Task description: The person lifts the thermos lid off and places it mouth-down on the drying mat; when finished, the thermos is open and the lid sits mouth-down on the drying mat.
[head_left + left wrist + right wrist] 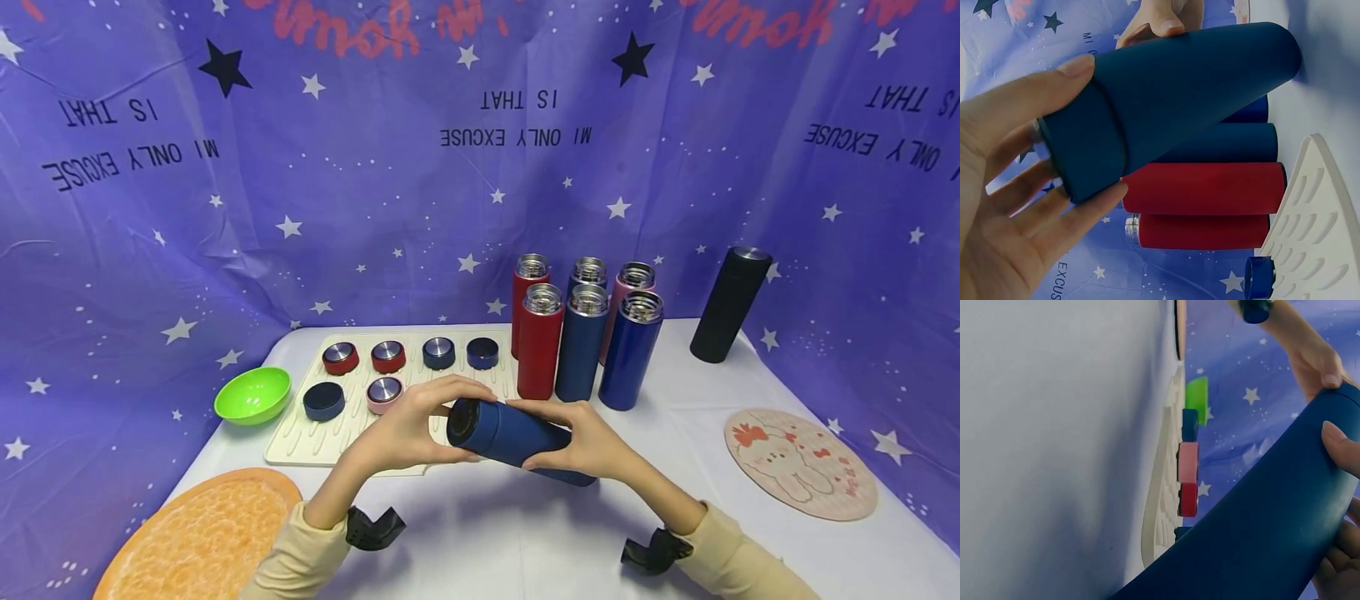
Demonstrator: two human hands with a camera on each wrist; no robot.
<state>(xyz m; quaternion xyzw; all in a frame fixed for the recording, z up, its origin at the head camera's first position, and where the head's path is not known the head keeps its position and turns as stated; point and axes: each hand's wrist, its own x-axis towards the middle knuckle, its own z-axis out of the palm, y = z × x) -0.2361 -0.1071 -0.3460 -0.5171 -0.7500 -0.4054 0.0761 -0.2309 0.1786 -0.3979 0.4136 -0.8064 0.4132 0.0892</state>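
A dark blue thermos flask (517,437) with its cap on is held tilted above the front of the table, cap end toward the left. My left hand (420,421) grips the cap, thumb on one side and fingers on the other, as the left wrist view shows. Around the flask's body (1272,512) my right hand (581,437) holds on. Whether the flask's base touches the cloth I cannot tell. Behind the hands stand several capless flasks, among them a red flask (540,350), a dark blue flask (581,350) and a bright blue flask (630,358).
A cream ridged mat (300,446) bears several caps, including a red cap (340,358) and a pink cap (383,393). Left of it sits a green bowl (253,396), near an orange round mat (217,542). At right are a black flask (731,308) and a rabbit-print mat (802,462).
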